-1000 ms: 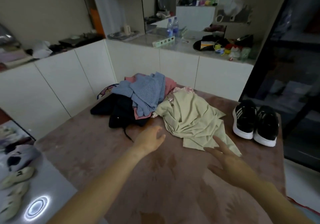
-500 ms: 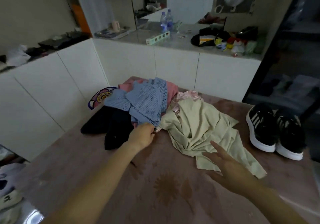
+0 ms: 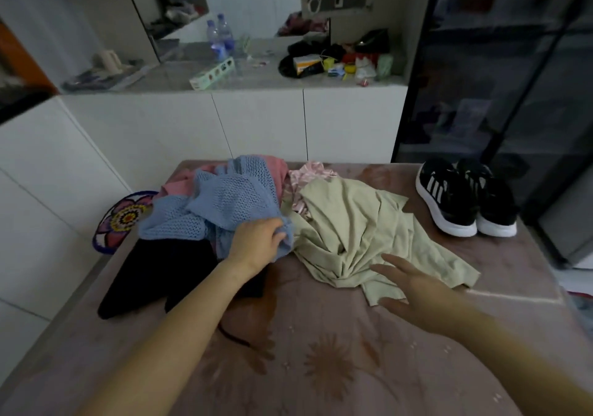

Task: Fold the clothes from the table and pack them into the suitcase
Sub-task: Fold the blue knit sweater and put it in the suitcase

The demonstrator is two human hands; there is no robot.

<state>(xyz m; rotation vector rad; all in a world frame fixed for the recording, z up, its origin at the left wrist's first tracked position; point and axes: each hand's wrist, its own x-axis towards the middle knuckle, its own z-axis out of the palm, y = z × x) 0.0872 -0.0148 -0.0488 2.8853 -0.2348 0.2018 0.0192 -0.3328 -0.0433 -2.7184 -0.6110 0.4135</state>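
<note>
Left hand [image 3: 256,242]: fingers curled round the near edge of the light-blue open-knit garment [image 3: 224,205], apparently gripping it, atop the heaped clothes on the mauve flower-patterned table cover [image 3: 321,361]. Right hand [image 3: 414,287]: fingers spread, over the crumpled pale-green garment [image 3: 362,232]. Black white-soled trainers [image 3: 462,197]: far right.

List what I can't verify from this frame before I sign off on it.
Head view only:
- Suitcase: nowhere in the head view; its place cannot be told.
- Pink garment: mostly buried under the blue knit; its type is unclear.
- Left hand: fingertips tucked into the blue knit it grips.
- Black garment: too dark to read, partly behind the left forearm.
- Counter clutter: too small and blurred.
</note>
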